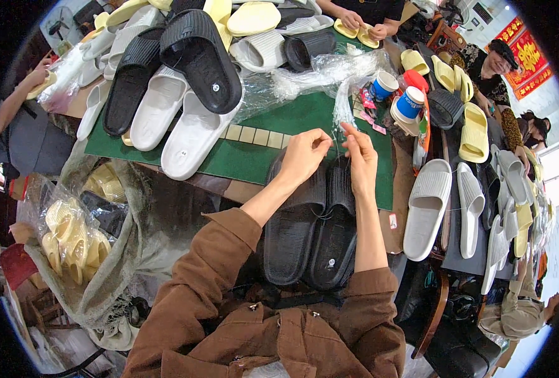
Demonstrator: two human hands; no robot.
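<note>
Slippers (314,230), a black pair, lie under your wrists; your left hand (303,154) and right hand (360,157) pinch a clear plastic bag (344,107). Pull unevenly and it may tear.

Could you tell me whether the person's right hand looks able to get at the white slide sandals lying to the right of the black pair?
Probably yes. The right hand pinches only thin clear plastic, and the white slide sandals lie open beside it, uncovered, with nothing between them.
</note>
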